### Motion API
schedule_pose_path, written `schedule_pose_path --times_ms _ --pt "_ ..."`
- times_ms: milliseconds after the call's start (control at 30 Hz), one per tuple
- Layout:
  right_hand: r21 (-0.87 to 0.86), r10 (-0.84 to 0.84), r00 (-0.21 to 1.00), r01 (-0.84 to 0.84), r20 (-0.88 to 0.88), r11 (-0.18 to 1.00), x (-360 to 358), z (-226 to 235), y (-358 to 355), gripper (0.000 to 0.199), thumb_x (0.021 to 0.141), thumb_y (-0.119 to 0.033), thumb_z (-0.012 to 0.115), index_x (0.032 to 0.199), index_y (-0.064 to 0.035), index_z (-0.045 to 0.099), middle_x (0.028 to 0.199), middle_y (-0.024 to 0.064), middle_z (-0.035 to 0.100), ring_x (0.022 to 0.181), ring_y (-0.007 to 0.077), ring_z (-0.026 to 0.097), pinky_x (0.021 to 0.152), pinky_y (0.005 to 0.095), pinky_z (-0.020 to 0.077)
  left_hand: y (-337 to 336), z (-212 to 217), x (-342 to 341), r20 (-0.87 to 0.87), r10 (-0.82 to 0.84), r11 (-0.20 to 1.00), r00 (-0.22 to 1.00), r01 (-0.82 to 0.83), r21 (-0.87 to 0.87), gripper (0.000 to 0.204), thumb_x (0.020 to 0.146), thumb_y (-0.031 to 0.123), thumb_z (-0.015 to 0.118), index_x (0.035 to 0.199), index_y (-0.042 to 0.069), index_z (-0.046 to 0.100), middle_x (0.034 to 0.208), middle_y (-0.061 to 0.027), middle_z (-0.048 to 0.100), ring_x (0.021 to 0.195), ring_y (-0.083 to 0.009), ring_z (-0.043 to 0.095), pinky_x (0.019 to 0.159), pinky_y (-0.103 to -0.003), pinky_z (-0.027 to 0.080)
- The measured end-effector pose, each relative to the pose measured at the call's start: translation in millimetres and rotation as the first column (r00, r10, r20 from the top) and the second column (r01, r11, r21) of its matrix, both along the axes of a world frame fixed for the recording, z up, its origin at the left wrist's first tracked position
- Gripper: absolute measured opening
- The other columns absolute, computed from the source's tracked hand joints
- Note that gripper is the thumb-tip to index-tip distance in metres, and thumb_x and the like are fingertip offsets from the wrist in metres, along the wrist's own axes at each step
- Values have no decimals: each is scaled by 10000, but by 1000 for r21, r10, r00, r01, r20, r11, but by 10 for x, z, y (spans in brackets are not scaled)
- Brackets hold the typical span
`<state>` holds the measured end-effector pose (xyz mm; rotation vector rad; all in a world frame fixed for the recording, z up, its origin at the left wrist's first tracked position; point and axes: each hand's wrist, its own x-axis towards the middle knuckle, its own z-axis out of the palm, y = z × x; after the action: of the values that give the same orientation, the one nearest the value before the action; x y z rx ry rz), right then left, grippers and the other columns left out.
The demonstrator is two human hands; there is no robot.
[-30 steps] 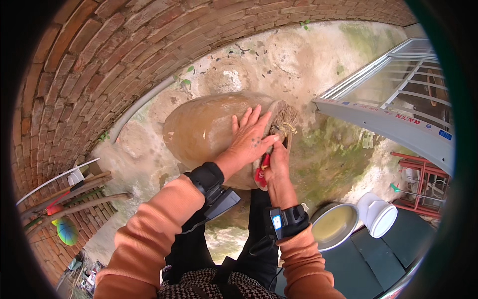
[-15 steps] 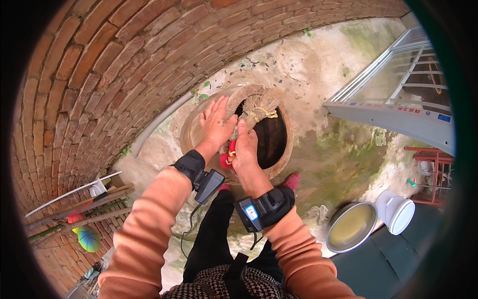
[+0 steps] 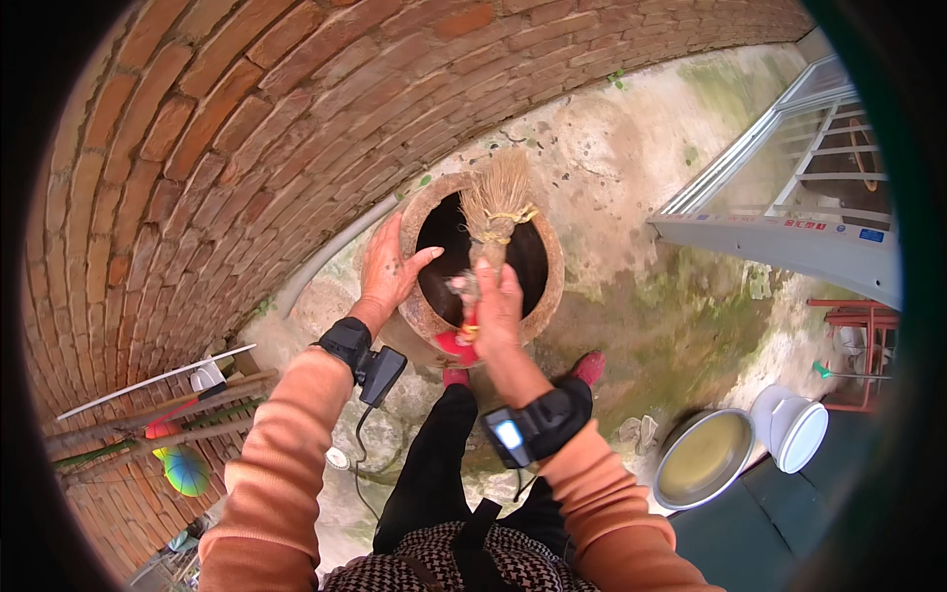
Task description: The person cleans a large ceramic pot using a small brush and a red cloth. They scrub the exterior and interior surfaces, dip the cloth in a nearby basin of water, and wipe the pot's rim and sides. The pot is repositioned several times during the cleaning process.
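Observation:
A large round earthen jar (image 3: 557,266) with a thick rim and a dark inside stands in front of me. My right hand (image 3: 499,311) is wrapped round the handle of a short straw hand broom (image 3: 496,192). The broom's tan bristles, bound with yellow cord, point away from me over the jar's mouth. Something red (image 3: 457,343) hangs at the handle end, partly hidden by my right hand and blurred. At the jar's left side my left hand (image 3: 391,264) lies along the rim, fingers stretched and thumb apart, holding nothing.
A brick wall (image 3: 227,168) curves behind and left of the jar, with a pipe (image 3: 335,247) along its foot. Poles (image 3: 148,424) and a colourful ball (image 3: 184,472) are at lower left. Right stand a metal basin (image 3: 705,459), a white bucket (image 3: 797,434) and a framed glass panel (image 3: 779,237).
My left hand has moved left, off the broom and onto the jar's rim. The broom, in my right hand, has turned so its bristles point straight away from me.

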<state>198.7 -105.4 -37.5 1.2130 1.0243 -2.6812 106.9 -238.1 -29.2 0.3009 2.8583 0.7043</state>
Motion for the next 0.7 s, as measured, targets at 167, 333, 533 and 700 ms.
schedule_pose_path --times_ms 167,333,533,700 --pt "514 466 883 -424 52 746 277 132 890 359 868 -284 577 1142 -54 540 810 32 603 663 99 572 565 236 459 -51 -53 -55 5 53 997 999 -53 47 667 747 235 645 1298 -23 372 1285 -236 439 1207 -360 401 1021 -389 314" --pt "764 710 403 -573 577 -296 54 360 1202 308 833 -300 564 1026 -61 584 818 174 642 795 292 629 678 417 497 -28 -80 2 -32 81 994 996 -79 81 665 724 146 618 1311 -22 354 1268 -253 441 1199 -369 406 1018 -385 315" --pt "658 518 418 -345 746 -669 -767 244 790 293 856 -193 491 1137 -115 508 834 154 655 787 315 646 665 407 512 117 -36 211 74 154 986 985 -159 59 716 735 186 600 1361 23 294 1393 -151 344 1331 -297 240 1096 -452 136" --pt "381 341 169 -431 925 -818 -649 -82 945 233 878 -170 453 1018 -126 634 963 94 663 894 249 648 726 359 520 201 -12 271 99 185 981 978 -190 47 711 724 161 588 1355 14 296 1404 -133 335 1342 -292 221 1097 -471 115"
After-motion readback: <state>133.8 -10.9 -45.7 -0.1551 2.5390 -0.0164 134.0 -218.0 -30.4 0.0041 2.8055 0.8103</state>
